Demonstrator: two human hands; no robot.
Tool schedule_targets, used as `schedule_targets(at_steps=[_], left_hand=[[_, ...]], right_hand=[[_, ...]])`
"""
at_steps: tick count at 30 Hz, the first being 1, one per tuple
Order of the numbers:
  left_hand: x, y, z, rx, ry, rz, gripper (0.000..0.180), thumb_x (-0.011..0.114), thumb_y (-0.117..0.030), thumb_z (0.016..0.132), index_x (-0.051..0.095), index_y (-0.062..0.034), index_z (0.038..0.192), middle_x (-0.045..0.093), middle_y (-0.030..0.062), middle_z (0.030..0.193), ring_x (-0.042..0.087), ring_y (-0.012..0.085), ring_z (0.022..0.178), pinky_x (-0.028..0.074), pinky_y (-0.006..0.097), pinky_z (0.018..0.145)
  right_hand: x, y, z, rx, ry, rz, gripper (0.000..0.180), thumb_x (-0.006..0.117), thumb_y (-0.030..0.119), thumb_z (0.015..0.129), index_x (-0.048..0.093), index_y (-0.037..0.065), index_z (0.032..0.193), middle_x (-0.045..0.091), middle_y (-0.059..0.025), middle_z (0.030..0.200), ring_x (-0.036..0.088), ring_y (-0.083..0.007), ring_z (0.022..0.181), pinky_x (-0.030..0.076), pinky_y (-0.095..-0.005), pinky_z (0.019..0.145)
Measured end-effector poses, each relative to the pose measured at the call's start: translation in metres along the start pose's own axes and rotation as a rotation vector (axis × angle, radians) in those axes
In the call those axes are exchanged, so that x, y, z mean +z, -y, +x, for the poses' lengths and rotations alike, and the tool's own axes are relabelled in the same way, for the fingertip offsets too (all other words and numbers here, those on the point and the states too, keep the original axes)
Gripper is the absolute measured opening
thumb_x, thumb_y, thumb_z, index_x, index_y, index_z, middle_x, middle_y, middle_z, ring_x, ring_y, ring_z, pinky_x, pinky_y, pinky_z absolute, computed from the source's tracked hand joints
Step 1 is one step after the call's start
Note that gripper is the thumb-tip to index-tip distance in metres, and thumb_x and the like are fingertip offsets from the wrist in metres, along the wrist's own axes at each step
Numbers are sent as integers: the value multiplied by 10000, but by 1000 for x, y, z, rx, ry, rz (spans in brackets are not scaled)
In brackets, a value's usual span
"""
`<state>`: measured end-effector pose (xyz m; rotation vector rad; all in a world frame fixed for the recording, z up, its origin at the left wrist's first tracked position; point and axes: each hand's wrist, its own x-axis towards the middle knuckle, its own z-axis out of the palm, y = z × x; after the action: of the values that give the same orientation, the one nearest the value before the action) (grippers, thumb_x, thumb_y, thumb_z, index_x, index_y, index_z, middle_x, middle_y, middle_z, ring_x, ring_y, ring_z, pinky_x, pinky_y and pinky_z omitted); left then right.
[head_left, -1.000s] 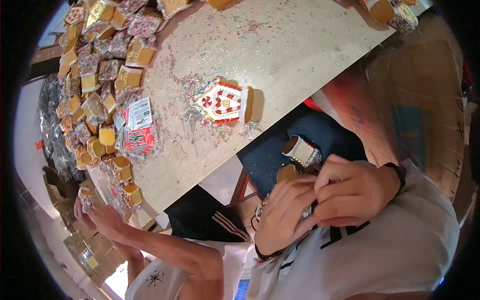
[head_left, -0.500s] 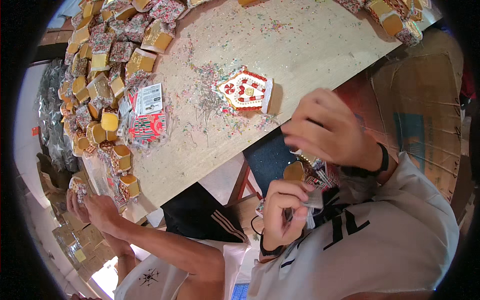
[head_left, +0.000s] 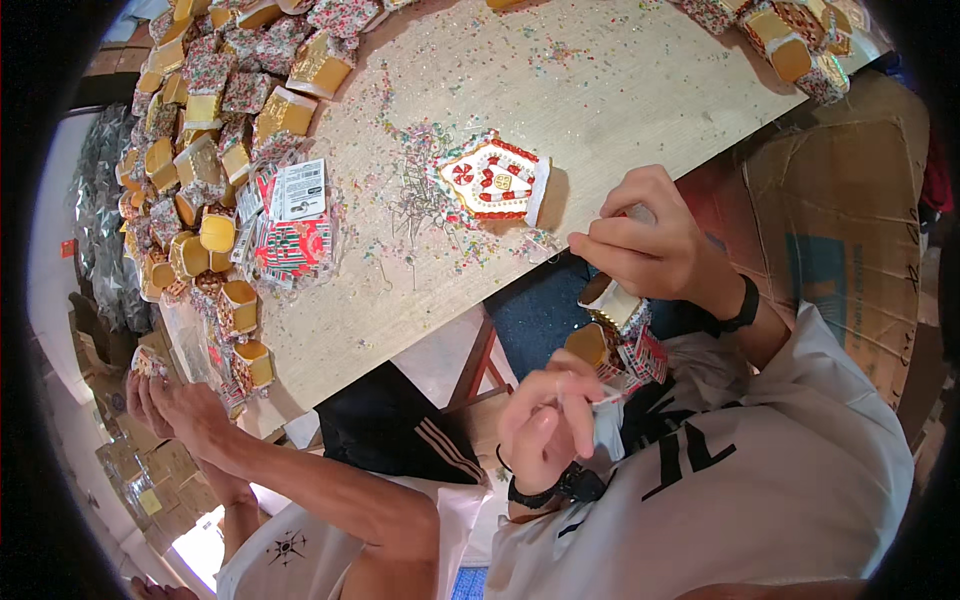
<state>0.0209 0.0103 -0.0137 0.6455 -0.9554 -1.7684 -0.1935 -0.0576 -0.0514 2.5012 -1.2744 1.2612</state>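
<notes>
My right hand is at the table's near edge, fingers closed on a small white piece. Just beyond it a house-shaped ornament in red, white and gold lies on the wooden table. Thin metal pins lie scattered to the ornament's left. My left hand is lower, over my lap, pinching the white edge of a small decorated box. A second small gold box sits right above it, under my right wrist.
Many small gold and patterned boxes are heaped along the table's left side, with printed packets beside them. A co-worker's hands are at the table's left end. Brown cardboard lies at right. More boxes sit top right.
My right hand has left my left hand at my lap and risen to the table edge beside the house-shaped ornament. My left hand stays low by the boxes.
</notes>
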Motion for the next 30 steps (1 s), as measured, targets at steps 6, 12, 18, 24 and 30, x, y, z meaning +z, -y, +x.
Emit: schedule_targets(at_steps=[6,12,18,24,30], left_hand=[[9,0,7,-130,-263,145,433,369,-185,979,534,100,1260,662,151,723,580,232,871,396,376,918],[9,6,2,-159,-177,172,361,471,-84,992,511,64,1319,698,205,974,630,213,982,454,342,938],[3,-2,2,-225,-39,124,458,606,79,877,524,39,1326,668,207,1110,636,183,992,485,284,893],[12,-9,3,-193,-56,498,404,674,85,801,621,31,1198,682,149,1078,634,181,916,494,283,814],[28,-10,10,130,-30,1213,222,745,43,730,698,-34,933,672,92,863,628,230,816,490,301,736]], right_hand=[[-24,11,-1,142,-73,443,206,699,56,740,671,80,943,600,-28,907,546,-242,784,439,-374,691],[-49,21,-6,0,109,563,282,698,91,663,648,98,941,592,-37,917,544,-270,789,435,-373,682],[-52,20,-10,-21,206,510,313,686,122,581,608,102,884,550,-25,903,539,-257,792,433,-374,694],[-63,27,-2,-79,287,308,271,685,152,586,566,107,826,516,-19,846,528,-216,780,438,-353,702],[-57,36,-4,-142,181,189,226,689,149,633,559,105,812,518,-13,827,531,-184,761,446,-322,684]])
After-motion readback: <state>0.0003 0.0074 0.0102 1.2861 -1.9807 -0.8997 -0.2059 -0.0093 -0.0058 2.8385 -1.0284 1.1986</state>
